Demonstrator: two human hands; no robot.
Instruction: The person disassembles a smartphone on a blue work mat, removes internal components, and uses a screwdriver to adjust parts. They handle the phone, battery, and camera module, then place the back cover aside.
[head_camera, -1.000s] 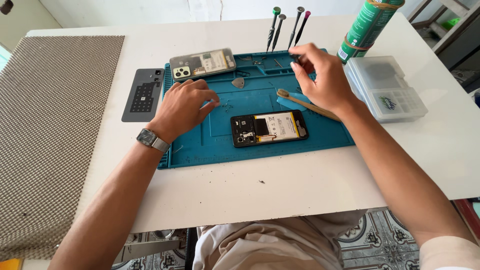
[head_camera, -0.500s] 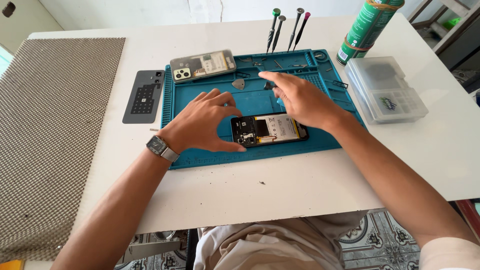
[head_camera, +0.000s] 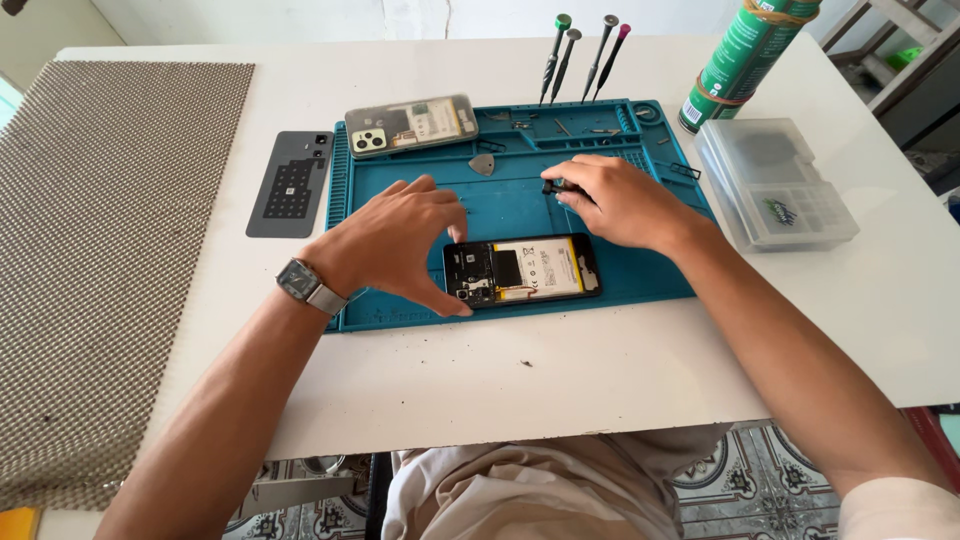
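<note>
An opened phone (head_camera: 535, 270), its battery and boards showing, lies on the near part of a blue work mat (head_camera: 510, 200). My left hand (head_camera: 385, 245) brackets the phone's left end: the thumb is at its near corner and the fingers at its far corner. There is a watch (head_camera: 300, 282) on that wrist. My right hand (head_camera: 620, 200) hovers just behind the phone. It pinches a small dark tool (head_camera: 552, 186) whose tip points left over the mat.
A phone back with camera lenses (head_camera: 410, 125) and a grey pick (head_camera: 483, 163) lie on the mat's far side. Several screwdrivers (head_camera: 580, 55) stand behind it. A dark panel (head_camera: 290, 185) and a woven mat (head_camera: 110, 250) are on the left. A green can (head_camera: 745, 55) and a clear box (head_camera: 775, 180) are on the right.
My right hand came back from the mat's far right corner with the small tool. My left hand slid toward me and to the right, onto the phone's left end.
</note>
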